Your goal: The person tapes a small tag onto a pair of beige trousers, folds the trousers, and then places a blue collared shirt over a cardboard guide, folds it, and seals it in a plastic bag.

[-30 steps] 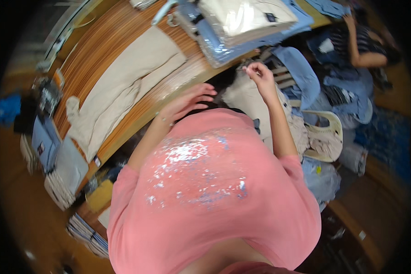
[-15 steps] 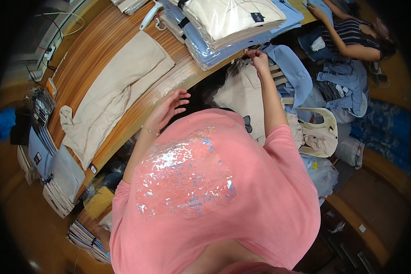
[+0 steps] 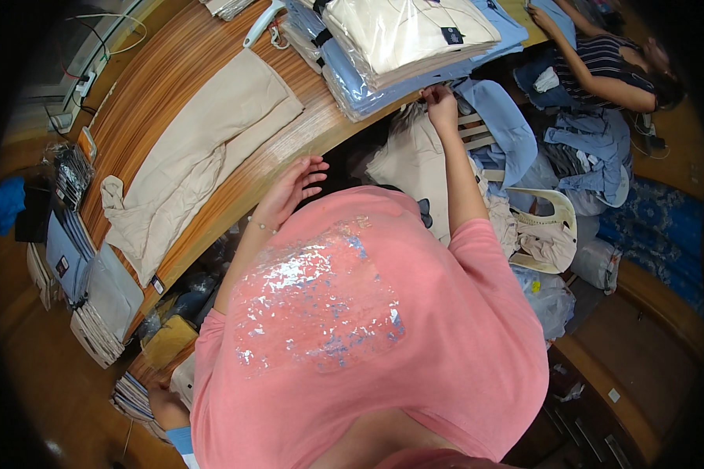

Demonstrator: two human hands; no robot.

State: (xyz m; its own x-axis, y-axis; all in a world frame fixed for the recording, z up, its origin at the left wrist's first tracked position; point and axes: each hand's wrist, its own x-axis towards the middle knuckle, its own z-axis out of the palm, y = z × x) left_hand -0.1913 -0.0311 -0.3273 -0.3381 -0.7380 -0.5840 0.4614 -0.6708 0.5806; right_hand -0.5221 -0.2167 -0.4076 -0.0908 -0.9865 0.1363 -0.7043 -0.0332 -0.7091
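Note:
My left hand [image 3: 299, 184] hovers beside the front edge of the wooden table [image 3: 305, 133], its fingers loosely bent and apart with nothing in them. A beige pair of trousers [image 3: 203, 141] lies lengthwise on the table beyond it, one end bunched. To the right, my right hand [image 3: 441, 108] reaches to the top of a pile of beige garments [image 3: 414, 160] on a chair. Its fingers are closed together; what they grip, if anything, cannot be made out. Just beside that hand hangs a light blue garment [image 3: 504, 129] over the chair's slatted back.
A stack of bagged, folded garments [image 3: 414, 39] rises at the table's far edge. Blue and white packed garments [image 3: 70, 258] hang at the left. Right, a white plastic chair [image 3: 559, 215] holds cloth. A co-worker [image 3: 602, 70] is at upper right; another person's arm [image 3: 168, 410] shows lower left.
My right hand has dipped slightly and its fingers have drawn in. My left hand is nearly still. At lower left, another person's arm and blue sleeve have come further into view.

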